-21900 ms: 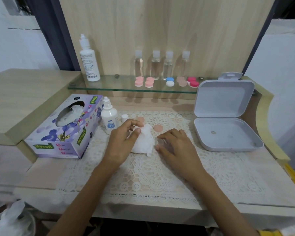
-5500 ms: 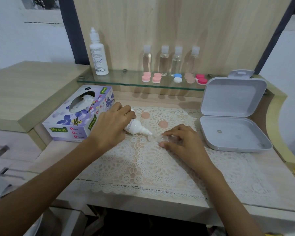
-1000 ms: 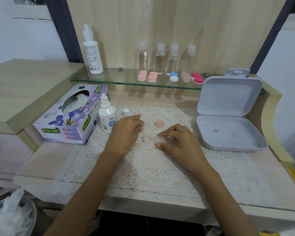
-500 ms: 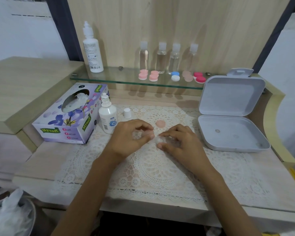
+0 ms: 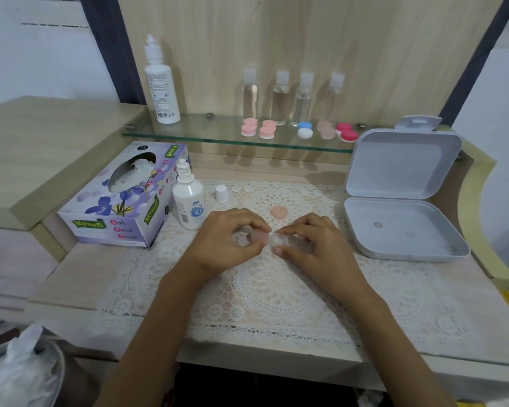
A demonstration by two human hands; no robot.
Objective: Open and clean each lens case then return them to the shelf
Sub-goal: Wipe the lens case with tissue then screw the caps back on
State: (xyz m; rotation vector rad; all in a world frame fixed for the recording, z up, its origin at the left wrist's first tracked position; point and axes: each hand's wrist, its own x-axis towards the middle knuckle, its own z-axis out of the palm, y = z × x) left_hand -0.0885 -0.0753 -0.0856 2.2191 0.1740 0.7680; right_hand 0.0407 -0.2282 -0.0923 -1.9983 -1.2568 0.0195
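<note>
On the lace mat (image 5: 276,292) both hands meet over a clear lens case (image 5: 276,240). My right hand (image 5: 312,245) pinches the case's right side against the mat. My left hand (image 5: 229,239) holds a pale pink cap (image 5: 260,237) between thumb and fingers, right over the case's left cup. A second pale pink cap (image 5: 279,212) lies loose on the mat just behind the hands. Several closed lens cases, pink (image 5: 257,128), blue and white (image 5: 304,129), beige (image 5: 326,130) and red (image 5: 346,132), sit on the glass shelf (image 5: 212,133).
A small solution bottle (image 5: 188,198) stands uncapped left of my hands, its white cap (image 5: 221,193) beside it. A tissue box (image 5: 121,198) lies further left. An open grey plastic box (image 5: 403,195) sits on the right. Tall bottles line the shelf.
My left hand picked up one pink cap from the mat and brought it over the case's left cup. My right hand stayed on the case.
</note>
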